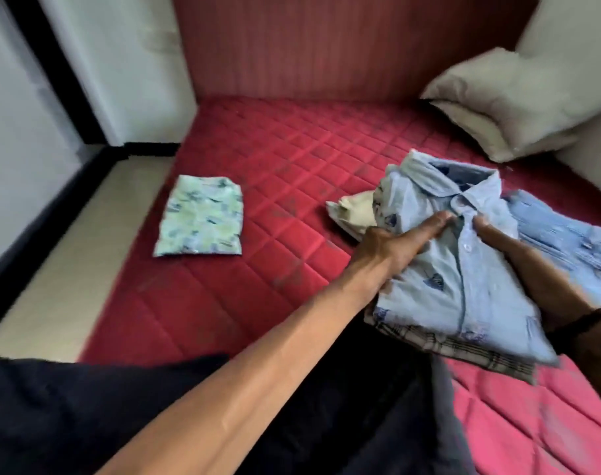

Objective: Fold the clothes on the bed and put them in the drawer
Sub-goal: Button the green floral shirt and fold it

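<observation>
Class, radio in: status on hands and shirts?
Both hands, left hand and right hand, flat on light blue shirt. Green shirt folded apart. No drawer visible.

Cream pillow (against red headboard)

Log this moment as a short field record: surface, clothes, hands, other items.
surface: red quilted mattress
top garment: folded light blue collared shirt, on a plaid garment
left hand: fingers straight, resting on the shirt
right hand: on the shirt near the button placket; grip unclear
set apart: folded green patterned shirt
beside stack: cream garment, blue striped garment
other: pillow
</observation>
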Motion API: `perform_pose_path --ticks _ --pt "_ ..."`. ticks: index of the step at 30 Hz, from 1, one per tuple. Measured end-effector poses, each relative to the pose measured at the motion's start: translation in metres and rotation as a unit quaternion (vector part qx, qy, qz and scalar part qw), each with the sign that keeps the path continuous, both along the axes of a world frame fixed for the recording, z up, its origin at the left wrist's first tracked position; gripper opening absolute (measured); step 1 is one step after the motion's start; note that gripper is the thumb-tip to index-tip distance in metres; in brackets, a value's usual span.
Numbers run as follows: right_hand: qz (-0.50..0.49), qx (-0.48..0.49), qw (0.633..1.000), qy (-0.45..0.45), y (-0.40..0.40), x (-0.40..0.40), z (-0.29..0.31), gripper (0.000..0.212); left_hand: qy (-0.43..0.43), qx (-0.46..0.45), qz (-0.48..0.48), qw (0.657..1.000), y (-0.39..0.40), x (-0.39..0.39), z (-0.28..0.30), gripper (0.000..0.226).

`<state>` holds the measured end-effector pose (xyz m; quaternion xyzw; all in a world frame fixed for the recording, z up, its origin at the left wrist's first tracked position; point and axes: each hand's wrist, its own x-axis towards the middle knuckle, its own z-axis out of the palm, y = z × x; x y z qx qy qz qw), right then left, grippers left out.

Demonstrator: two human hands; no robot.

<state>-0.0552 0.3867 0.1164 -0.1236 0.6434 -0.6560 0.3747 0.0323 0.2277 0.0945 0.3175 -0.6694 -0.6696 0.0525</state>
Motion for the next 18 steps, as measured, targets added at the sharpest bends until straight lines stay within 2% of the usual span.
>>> perform_pose_path --ticks 2,4,5,8,9,10,12,18 --pt "0.037 -0.017 0.999 0.008 -0.057 0.003 0.001 0.039 -0.027 -0.036 0.032 0.998 -0.052 0.010 0.010 0.082" --pt "0.058 -0.006 0.997 0.042 -0.126 0.002 -0.009 0.031 -0.030 -0.064 0.078 0.994 -0.114 0.025 0.011 0.086" --pt "0.062 0.015 0.996 0.061 -0.161 0.001 -0.018 0.037 -0.036 -0.071 0.103 0.992 -0.144 0.035 0.010 0.084" --pt "0.093 0.062 0.991 0.071 -0.265 0.005 -0.051 0.088 -0.043 -0.083 0.139 0.986 -0.233 0.068 -0.005 0.059" --pt "0.087 0.067 0.992 0.068 -0.292 0.006 -0.062 0.088 -0.047 -0.085 0.142 0.985 -0.255 0.077 -0.011 0.057" --pt "0.075 0.069 0.992 0.074 -0.317 0.012 -0.070 0.074 -0.049 -0.088 0.145 0.984 -0.277 0.086 -0.018 0.059" --pt "0.057 0.074 0.992 0.088 -0.367 0.019 -0.090 0.050 -0.050 -0.083 0.156 0.983 -0.319 0.097 -0.036 0.079" --pt "0.062 0.132 0.982 0.120 -0.460 0.012 -0.171 0.050 -0.121 -0.102 0.182 0.970 -0.395 0.094 -0.127 0.131"
